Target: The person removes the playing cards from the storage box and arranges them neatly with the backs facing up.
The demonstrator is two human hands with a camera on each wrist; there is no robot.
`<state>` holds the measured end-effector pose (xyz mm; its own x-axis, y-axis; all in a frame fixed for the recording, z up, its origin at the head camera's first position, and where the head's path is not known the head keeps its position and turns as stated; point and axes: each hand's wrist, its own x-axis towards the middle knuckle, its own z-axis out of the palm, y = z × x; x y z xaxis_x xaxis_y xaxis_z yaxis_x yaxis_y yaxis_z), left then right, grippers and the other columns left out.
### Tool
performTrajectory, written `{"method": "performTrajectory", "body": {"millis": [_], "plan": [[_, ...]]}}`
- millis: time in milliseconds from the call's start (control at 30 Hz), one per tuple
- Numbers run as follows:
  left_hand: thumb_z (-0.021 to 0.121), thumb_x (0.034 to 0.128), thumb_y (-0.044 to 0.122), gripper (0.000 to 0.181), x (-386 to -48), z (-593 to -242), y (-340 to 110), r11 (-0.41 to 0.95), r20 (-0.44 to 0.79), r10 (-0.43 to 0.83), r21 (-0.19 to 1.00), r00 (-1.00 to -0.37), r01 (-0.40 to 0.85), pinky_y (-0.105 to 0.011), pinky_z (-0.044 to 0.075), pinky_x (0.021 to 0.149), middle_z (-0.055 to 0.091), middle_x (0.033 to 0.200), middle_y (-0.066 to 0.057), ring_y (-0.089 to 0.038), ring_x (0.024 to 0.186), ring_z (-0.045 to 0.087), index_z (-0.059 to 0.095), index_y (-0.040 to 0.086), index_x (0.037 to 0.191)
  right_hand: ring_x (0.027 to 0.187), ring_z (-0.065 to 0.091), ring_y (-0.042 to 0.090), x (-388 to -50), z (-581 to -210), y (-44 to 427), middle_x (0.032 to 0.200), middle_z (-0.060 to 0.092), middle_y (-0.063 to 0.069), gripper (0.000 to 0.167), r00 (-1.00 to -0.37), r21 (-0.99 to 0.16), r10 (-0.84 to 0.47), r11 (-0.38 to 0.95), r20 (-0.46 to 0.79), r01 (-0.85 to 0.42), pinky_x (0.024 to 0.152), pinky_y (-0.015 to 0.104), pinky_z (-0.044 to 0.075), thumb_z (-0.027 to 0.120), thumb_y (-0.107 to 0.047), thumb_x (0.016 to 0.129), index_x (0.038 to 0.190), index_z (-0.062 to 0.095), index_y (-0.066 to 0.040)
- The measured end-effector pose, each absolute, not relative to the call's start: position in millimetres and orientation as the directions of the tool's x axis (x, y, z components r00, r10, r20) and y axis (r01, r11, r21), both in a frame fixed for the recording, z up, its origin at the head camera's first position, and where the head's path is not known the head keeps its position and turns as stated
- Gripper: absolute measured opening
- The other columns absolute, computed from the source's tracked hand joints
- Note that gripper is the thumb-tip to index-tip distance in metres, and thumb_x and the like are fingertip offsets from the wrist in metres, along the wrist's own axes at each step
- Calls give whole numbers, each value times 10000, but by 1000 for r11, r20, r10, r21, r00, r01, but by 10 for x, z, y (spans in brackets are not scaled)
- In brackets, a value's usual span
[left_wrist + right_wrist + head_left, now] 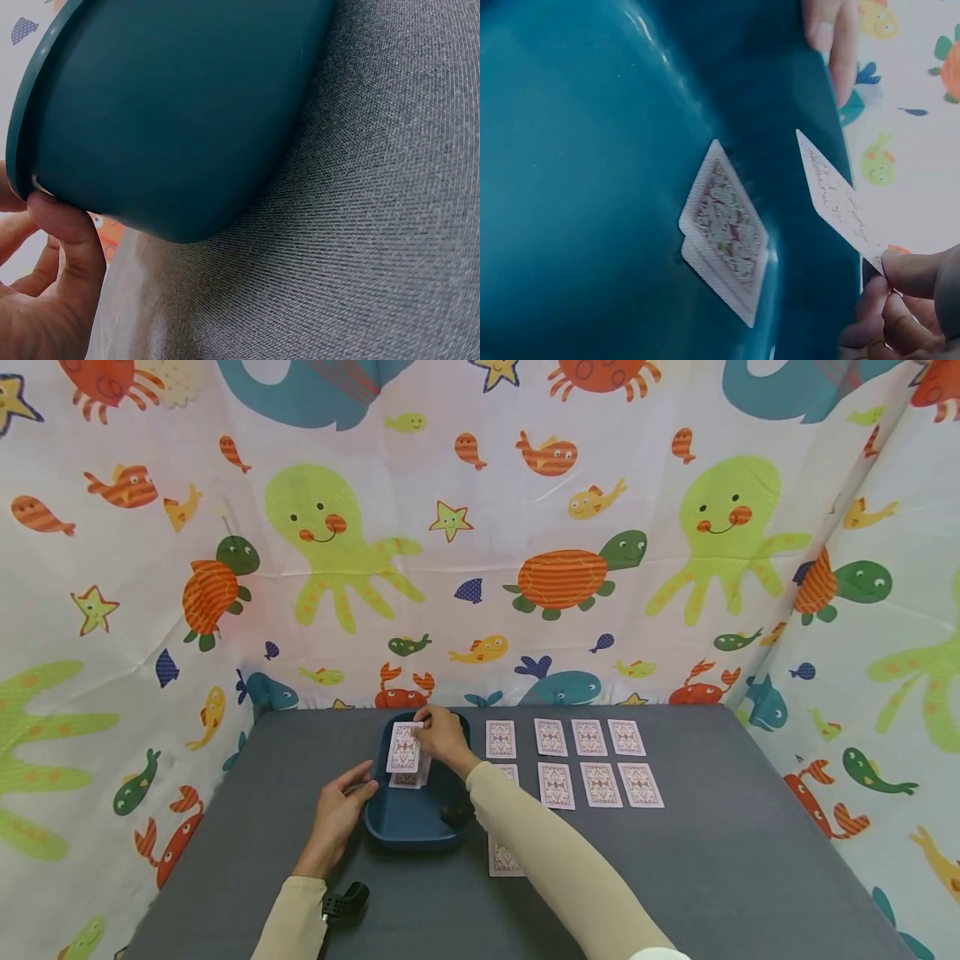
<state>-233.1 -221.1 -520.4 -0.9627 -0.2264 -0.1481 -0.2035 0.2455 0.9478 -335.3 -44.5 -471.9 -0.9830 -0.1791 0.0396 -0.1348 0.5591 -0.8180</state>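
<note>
My right hand (444,737) pinches a playing card (402,747) by a corner between thumb and fingers. The card is held up, patterned back showing, over the far part of a blue plastic tray (412,827). Beneath it, a few overlapping cards (724,221) lie face down on the tray floor, apart from the held card in the right wrist view. At the tray's left side, my left hand (339,817) grips the rim; the left wrist view shows the thumb (67,225) against the rim's underside.
Face-down cards (600,785) lie in rows on the grey tabletop (712,860) right of the tray. One nearer card (504,860) is partly hidden by my right sleeve (555,852). A sea-animal curtain (480,568) stands behind and at both sides.
</note>
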Motion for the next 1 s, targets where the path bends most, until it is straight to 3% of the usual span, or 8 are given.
{"method": "performTrajectory", "body": {"millis": [300,700,1000], "plan": [[599,972,194,424,-2346,-5200,-2223,247,-144,-218,949,-965,-197,-252,436,754,548,1320,-112,-213,1091,519,558,193,1395,752,537,152,-3276,-4609,-258,886,621,39,131,-987,-869,-147,477,64,-128,653,259,455,678,-200,927,1035,661,-127],[606,965,180,432,-2335,-5201,-2209,227,-137,-219,956,-966,-187,-255,425,802,541,1342,-140,-233,1136,519,561,171,1394,645,489,138,-3081,-4569,94,730,588,15,132,-978,-866,-149,458,147,-200,574,258,392,684,-192,919,1018,676,-105],[604,966,184,439,-2318,-5201,-2220,228,-140,-211,955,-967,-188,-250,434,805,530,1376,-141,-227,1141,522,552,172,1402,626,475,141,-2916,-4579,331,708,588,19,136,-977,-871,-144,446,159,-207,561,262,375,682,-193,920,1034,673,-119]]}}
